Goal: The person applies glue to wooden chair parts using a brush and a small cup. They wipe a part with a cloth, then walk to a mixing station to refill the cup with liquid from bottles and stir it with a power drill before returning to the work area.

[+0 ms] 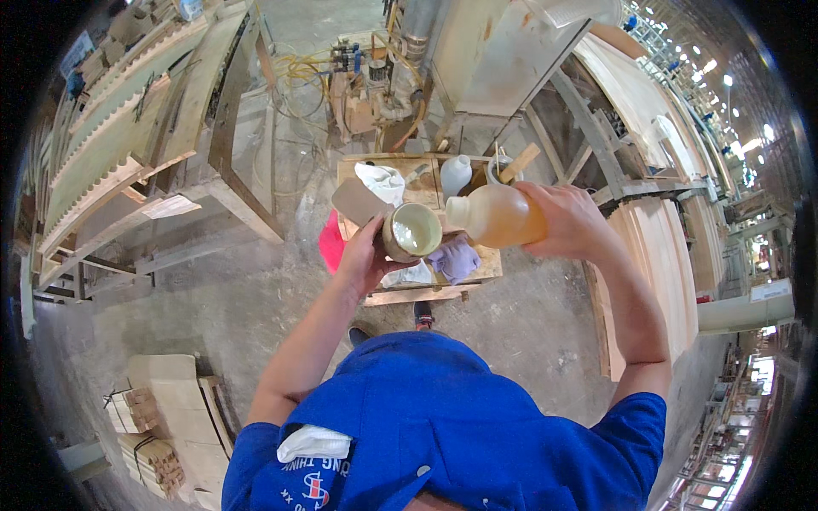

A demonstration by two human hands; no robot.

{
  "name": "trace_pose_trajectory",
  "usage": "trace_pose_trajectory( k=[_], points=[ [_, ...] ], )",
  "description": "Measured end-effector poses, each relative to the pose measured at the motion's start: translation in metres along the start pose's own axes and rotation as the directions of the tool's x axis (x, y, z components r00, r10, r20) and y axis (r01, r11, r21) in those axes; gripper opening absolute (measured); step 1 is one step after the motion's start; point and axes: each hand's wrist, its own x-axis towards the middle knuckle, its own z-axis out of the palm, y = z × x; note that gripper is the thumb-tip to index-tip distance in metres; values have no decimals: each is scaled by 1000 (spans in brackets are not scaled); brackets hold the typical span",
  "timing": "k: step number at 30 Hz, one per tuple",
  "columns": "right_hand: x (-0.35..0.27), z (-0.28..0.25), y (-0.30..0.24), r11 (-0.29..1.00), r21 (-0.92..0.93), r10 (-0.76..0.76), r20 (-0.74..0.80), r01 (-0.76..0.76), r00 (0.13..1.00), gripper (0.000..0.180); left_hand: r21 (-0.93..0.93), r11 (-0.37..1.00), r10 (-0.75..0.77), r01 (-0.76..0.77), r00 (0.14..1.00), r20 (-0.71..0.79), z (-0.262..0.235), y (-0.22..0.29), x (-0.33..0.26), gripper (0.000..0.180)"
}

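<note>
Liquid of pale, whitish colour [415, 234] lay inside a round, yellowish-green cup [394, 242], which the left hand [365, 257] held above the near part of a low wooden worktop [482, 265]. The fingers of this hand were curved around the left side of the cup, so they were closed only as far as its width allowed. The right hand [567, 217] was wrapped around the base of a rounded, translucent plastic bottle with amber content [501, 217]; its fingers were spread wide over the body. The bottle was tipped on its side, to the right of the cup, and its pale neck pointed left, just beside the rim.

As I judge, the work was a pouring from bottle to cup, and it was partly done: the cup already contained some liquid, while a good amount seemed to remain in the bottle. I could not see a running stream, nor tell whether the neck was open or how much was left to pour.

On the worktop, a crumpled purple-grey cloth [456, 258] lay at the near side, and a white plastic bottle [457, 176] stood at the far side.
</note>
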Motion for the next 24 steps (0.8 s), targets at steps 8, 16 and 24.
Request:
trace_pose_trajectory(
  k=[8, 16, 24],
  points=[
    [10, -25, -7, 932, -340, -64, 187, 126, 980, 49, 53, 994, -94, 91, 994, 63, 22, -14, 19, 45],
    [8, -50, -11, 862, -492, 50, 314, 117, 948, 49, 57, 995, -88, 84, 994, 69, 44, -24, 32, 46],
    [3, -65, -7, 839, -519, 69, 402, 164, 913, 41, 43, 995, -90, 86, 992, 89, 58, -38, 38, 41]
  ],
)
